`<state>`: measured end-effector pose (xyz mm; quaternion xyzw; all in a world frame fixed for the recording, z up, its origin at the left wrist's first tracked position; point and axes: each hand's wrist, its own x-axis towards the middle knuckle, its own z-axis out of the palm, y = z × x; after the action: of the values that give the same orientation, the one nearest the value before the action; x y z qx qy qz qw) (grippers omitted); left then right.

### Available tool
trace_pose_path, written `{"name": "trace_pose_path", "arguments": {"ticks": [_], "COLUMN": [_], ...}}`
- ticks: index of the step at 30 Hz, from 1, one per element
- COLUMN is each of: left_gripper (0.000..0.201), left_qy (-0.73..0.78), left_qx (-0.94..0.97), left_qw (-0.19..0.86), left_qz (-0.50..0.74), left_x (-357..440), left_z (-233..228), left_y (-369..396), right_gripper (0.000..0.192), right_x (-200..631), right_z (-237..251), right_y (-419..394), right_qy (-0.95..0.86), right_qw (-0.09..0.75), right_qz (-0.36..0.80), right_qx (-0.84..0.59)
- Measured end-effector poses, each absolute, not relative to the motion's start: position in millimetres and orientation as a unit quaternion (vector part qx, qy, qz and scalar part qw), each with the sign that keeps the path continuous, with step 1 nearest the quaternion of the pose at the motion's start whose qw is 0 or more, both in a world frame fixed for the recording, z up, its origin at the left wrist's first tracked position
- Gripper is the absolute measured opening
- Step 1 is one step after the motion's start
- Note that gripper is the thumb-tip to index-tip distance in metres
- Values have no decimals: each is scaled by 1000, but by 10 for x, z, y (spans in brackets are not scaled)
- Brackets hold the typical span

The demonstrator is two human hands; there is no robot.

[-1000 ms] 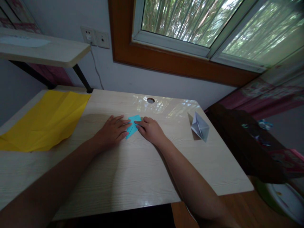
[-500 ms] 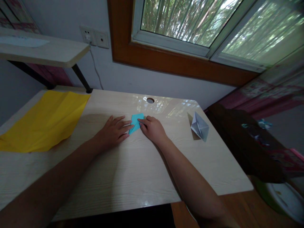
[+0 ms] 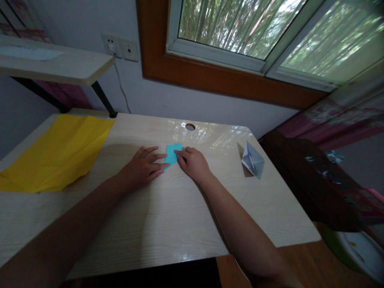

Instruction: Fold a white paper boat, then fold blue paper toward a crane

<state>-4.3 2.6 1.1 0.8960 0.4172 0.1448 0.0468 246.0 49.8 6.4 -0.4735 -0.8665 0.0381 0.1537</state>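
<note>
Forearms entered from the near edge of the frame and converged toward the middle of the pale wooden table (image 3: 180, 224), whose bare grain filled the foreground. Left hand (image 3: 143, 165) lay palm down on the tabletop, fingers extended and slightly spread, with the fingertips resting on the left edge of the folded blue paper (image 3: 172, 154). Right hand (image 3: 193, 162) lay palm down on the opposite side, its fingers drawn close together and its fingertips pressed on the right part of the same paper. Neither hand pinched or lifted the sheet; both held it flat against the surface. That paper sat between the two hands, near the table's centre and short of the round cable hole (image 3: 190, 127) at the far edge. A large yellow sheet (image 3: 57, 154), creased, lay flat on the left portion of the table, well apart from the hands. A white folded paper figure (image 3: 253, 160) stood on the right portion, also well apart. Beyond the table, a raised shelf (image 3: 60, 66) projected at upper left, wall sockets (image 3: 120, 47) were fixed to the wall, and a wood-framed window (image 3: 240, 48) showed greenery outside.
</note>
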Motion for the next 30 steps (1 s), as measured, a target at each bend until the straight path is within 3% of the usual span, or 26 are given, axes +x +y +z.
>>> {"name": "trace_pose_path", "arguments": {"ticks": [30], "left_gripper": [28], "left_qy": [371], "left_qx": [897], "left_qw": [106], "left_qz": [214], "left_x": [-43], "left_z": [36], "left_y": [53], "right_gripper": [33], "right_x": [2471], "right_z": [33], "right_y": [519], "right_qy": [-867], "right_qw": [169], "right_qz": [46], "right_qx": [-466]}}
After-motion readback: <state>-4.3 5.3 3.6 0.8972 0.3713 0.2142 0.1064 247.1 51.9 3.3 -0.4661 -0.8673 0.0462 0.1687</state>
